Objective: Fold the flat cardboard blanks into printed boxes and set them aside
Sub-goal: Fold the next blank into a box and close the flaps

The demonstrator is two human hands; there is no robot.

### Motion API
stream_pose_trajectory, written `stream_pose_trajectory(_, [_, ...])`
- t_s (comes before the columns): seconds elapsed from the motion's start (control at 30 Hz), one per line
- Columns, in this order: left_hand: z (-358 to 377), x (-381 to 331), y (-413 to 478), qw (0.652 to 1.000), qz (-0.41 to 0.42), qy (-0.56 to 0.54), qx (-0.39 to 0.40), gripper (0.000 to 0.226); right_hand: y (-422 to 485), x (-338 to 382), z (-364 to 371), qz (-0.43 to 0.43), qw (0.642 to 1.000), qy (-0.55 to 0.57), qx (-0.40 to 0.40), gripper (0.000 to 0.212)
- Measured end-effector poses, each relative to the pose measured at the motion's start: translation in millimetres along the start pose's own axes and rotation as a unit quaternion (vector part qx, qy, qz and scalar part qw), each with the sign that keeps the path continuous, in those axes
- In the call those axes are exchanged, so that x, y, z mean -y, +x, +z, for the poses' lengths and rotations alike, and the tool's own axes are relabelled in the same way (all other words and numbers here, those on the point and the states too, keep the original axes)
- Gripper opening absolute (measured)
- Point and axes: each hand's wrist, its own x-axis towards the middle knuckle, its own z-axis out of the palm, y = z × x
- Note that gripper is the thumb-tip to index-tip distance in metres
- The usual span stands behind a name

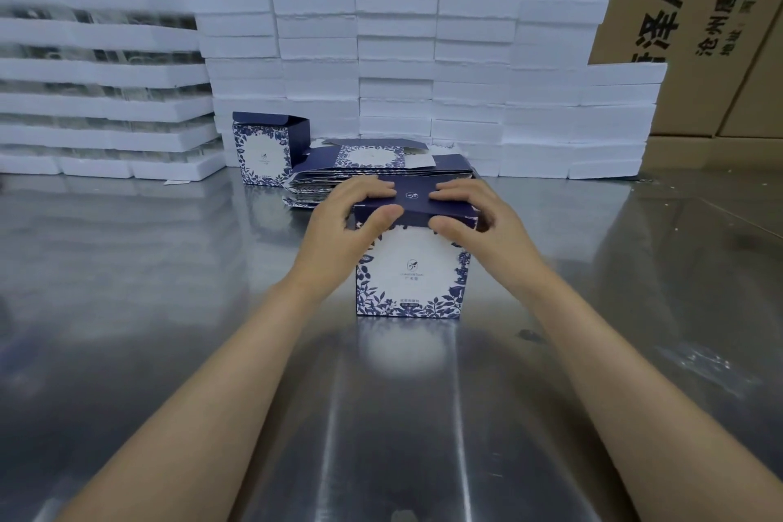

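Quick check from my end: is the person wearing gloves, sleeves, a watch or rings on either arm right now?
Nothing worn shows. Both forearms run bare from the bottom edge of the frame to the wrists, with no sleeve cuff in view. The left hand and right hand are ungloved, and no watch, band or ring is visible on the wrists or fingers. The nails look short and plain. Upper arms are out of frame.
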Motion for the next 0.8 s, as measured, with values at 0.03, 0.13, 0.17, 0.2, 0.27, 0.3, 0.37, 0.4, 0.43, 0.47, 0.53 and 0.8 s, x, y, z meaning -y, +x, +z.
stream_pose_trajectory(0.03, [-1.0,2.2,0.4,1.000,-0.014,-0.021,-0.005,0.029,0.0,-1.2,6.8,-0.013,0.999,-0.018,-0.039,0.024])
stream_pose_trajectory(0.13, [-5.0,11.0,-2.2,0.998,-0.011,-0.011,-0.057,0.027,-6.2,-5.1,30.3,-0.056,0.991,-0.042,-0.115,0.025])
stream_pose_trajectory(0.17, [-5.6,13.9,-3.8,0.996,0.011,0.021,-0.085,0.025,-10.2,-7.8,36.7,-0.078,0.987,-0.055,-0.126,0.027])
stream_pose_trajectory(0.2, [-5.4,16.0,-5.9,0.991,0.035,0.058,-0.113,0.024,-14.0,-11.5,42.2,-0.098,0.985,-0.072,-0.124,0.030])
stream_pose_trajectory(0.27, [-2.8,19.2,-8.4,0.981,0.048,0.115,-0.152,0.029,-18.9,-17.8,50.4,-0.113,0.981,-0.127,-0.090,0.044])
stream_pose_trajectory(0.3, [0.1,19.2,-9.3,0.981,0.025,0.129,-0.145,0.040,-19.6,-19.8,53.3,-0.109,0.978,-0.164,-0.071,0.051])
stream_pose_trajectory(0.37, [9.0,19.4,-11.3,0.986,-0.042,0.137,-0.088,0.081,-18.7,-20.6,59.0,-0.093,0.973,-0.206,-0.045,0.059])
stream_pose_trajectory(0.4, [13.3,21.4,-12.6,0.987,-0.063,0.135,-0.064,0.101,-17.6,-20.1,60.7,-0.089,0.975,-0.202,-0.036,0.061])
stream_pose_trajectory(0.43, [16.6,22.8,-13.7,0.987,-0.073,0.136,-0.054,0.114,-16.8,-20.0,61.5,-0.090,0.977,-0.190,-0.027,0.064])
stream_pose_trajectory(0.47, [18.2,24.2,-13.7,0.986,-0.077,0.139,-0.054,0.119,-16.3,-20.6,61.1,-0.093,0.979,-0.179,-0.016,0.065])
stream_pose_trajectory(0.53, [15.7,26.4,-11.3,0.982,-0.086,0.152,-0.066,0.119,-15.9,-22.8,59.0,-0.100,0.982,-0.161,0.017,0.066])
stream_pose_trajectory(0.8, [-85.7,76.9,-4.2,0.836,-0.169,0.347,-0.389,0.091,0.9,-37.1,54.1,-0.113,0.972,-0.190,0.081,0.054])
